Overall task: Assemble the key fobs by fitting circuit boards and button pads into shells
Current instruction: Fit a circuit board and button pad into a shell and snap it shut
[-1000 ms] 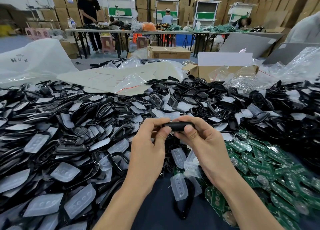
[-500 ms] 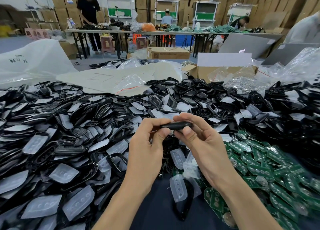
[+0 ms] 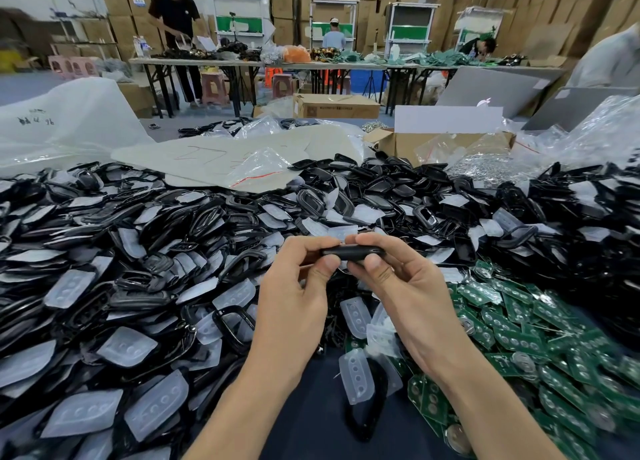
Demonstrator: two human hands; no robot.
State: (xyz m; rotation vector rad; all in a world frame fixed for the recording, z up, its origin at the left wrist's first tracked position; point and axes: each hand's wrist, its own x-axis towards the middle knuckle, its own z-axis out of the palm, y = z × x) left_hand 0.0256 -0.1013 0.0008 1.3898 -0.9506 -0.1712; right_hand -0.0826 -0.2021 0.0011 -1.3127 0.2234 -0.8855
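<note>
We held a black key fob (image 3: 353, 252) edge-on above the dark tabletop (image 3: 311, 411), our left hand (image 3: 294, 303) and right hand (image 3: 408, 296) each pinching one end between thumb and curled fingers (image 3: 306, 245). Heaps of black shells (image 3: 207, 222) and translucent button pads (image 3: 126, 347) lay left and beyond it, green circuit boards (image 3: 519, 341) at right.
</note>
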